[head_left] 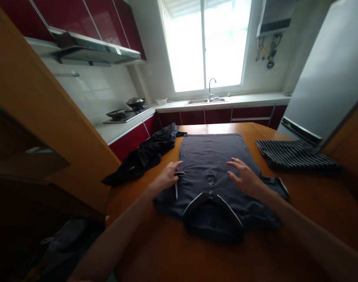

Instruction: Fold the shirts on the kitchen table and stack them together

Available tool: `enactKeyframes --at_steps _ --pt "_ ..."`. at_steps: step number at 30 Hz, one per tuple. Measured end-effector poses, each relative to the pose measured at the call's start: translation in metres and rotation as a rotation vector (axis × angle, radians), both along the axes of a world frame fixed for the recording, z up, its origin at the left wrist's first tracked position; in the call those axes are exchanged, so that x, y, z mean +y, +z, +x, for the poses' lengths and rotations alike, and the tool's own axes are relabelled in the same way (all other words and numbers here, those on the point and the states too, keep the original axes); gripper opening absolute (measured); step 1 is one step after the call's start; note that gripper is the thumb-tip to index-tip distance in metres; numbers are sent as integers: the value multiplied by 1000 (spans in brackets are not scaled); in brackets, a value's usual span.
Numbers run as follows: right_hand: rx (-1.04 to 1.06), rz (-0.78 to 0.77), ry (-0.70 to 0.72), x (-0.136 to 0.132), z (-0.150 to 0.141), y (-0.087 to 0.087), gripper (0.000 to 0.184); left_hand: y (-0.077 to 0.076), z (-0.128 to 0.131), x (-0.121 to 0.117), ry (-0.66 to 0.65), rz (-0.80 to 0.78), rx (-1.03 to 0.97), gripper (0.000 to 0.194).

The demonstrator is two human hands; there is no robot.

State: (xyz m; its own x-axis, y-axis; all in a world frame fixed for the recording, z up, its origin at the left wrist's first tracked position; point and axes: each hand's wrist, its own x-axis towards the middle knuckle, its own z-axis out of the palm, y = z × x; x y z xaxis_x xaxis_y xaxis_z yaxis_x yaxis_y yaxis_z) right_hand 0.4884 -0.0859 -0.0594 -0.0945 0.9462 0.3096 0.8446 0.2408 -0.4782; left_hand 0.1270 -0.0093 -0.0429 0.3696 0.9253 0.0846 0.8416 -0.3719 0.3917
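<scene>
A dark grey polo shirt [212, 152] lies front up on the wooden table, its white-edged collar [213, 219] toward me and its hem toward the window. My left hand [168, 176] is at the sleeve on the left, its fingers closed on the white-trimmed cuff, which is turned in over the shirt's side. Over the right half of the chest is my right hand [246, 179], fingers spread and holding nothing. The sleeve on the right [275, 187] lies outspread, partly behind my right forearm.
A heap of dark clothes [148, 152] lies on the table's left side. At the right is a folded striped cloth [296, 156]. Beyond the table [311, 199] run a counter with a sink [207, 101] and a stove [129, 115] with pans. A fridge [328, 74] stands at right.
</scene>
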Motion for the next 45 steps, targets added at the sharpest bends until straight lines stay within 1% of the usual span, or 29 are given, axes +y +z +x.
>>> enactKeyframes --at_steps 1,3,4,5,6,7,8,9,10,13,15,16,18,20,22,24,26,29,31,34,36,37,39,42,45 --pt "14 10 -10 -1 5 1 42 10 -18 7 65 -44 -44 77" --pt "43 15 -29 -1 17 1 39 29 -56 19 235 -129 -152 72" --pt "56 13 -39 0 22 1 38 36 -73 22 326 -103 -165 69" --pt "67 12 -51 1 27 1 37 40 -84 24 418 -9 -143 64" --pt "74 13 -62 2 32 1 36 43 -90 23 481 111 -117 58" --pt "77 17 -68 3 36 1 34 43 -90 21 504 242 -94 52" --pt "75 22 -70 3 39 2 33 41 -82 18 474 351 -87 46" --pt "70 27 -69 4 42 3 30 38 -69 12 389 415 -102 41" --pt "61 27 -69 4 44 4 28 33 -51 5 261 428 -136 37" --pt "13 -26 -78 2 50 11 24 18 11 -26 -208 286 -181 31" --pt "-40 -101 -85 -1 55 16 21 12 43 -50 -467 137 -144 28" --pt "-67 -150 -86 -2 58 19 19 10 54 -62 -576 61 -113 28" --pt "-118 -253 -92 -4 65 22 15 9 66 -81 -732 -46 -63 34" --pt "-165 -337 -119 -6 75 25 11 8 69 -92 -829 -87 -23 40" --pt "-223 -393 -175 -8 88 27 10 8 70 -97 -890 -85 20 38" --pt "-284 -440 -255 -11 101 29 13 6 73 -100 -920 -38 56 30" --pt "-329 -478 -358 -15 112 32 21 4 80 -105 -910 43 59 25" --pt "-359 -521 -485 -20 122 35 34 2 98 -123 -888 143 57 21" --pt "-368 -558 -523 -23 126 37 40 1 113 -137 -880 200 74 25" --pt "-362 -602 -564 -28 129 34 46 -2 138 -155 -868 313 101 43" --pt "-332 -618 -564 -32 133 27 45 -6 153 -161 -857 361 117 53" --pt "-311 -613 -550 -35 135 23 42 -9 159 -163 -847 364 127 53" --pt "-253 -573 -514 -39 140 11 36 -16 167 -163 -823 349 153 42" --pt "-114 -490 -475 -43 145 -7 25 -23 173 -163 -816 344 171 22" --pt "64 -442 -419 -43 144 -16 11 -27 173 -163 -829 354 158 17"
